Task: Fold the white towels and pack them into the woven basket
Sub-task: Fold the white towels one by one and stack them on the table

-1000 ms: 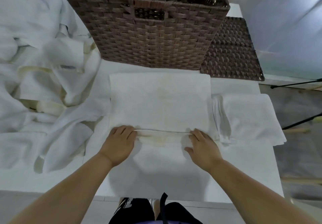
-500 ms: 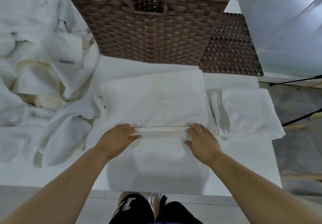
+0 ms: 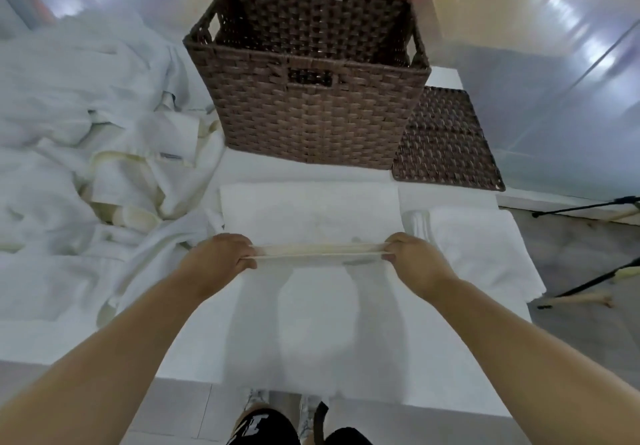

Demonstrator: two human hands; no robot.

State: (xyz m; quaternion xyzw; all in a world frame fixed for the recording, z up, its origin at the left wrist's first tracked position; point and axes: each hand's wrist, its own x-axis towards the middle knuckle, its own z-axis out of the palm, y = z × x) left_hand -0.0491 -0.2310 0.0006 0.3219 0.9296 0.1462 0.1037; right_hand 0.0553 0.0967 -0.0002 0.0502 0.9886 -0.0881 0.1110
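A white towel (image 3: 311, 216) lies flat on the white table in front of me. My left hand (image 3: 218, 259) and my right hand (image 3: 414, 259) each pinch one end of its cream-edged hem and hold it taut, lifted off the table. The brown woven basket (image 3: 311, 115) stands just behind the towel, and what I see of its inside looks empty. A folded white towel (image 3: 474, 244) rests to the right of my right hand. A heap of loose white towels (image 3: 69, 154) covers the left side.
A flat brown woven lid (image 3: 446, 140) lies right of the basket. The white table (image 3: 446, 368) ends close to my body and at the right. Dark tripod legs (image 3: 588, 278) stand on the floor at the right.
Both hands have closed on the towel's hem and lifted it off the table, pulling it tight. My view has tilted up, so the basket's inside now shows.
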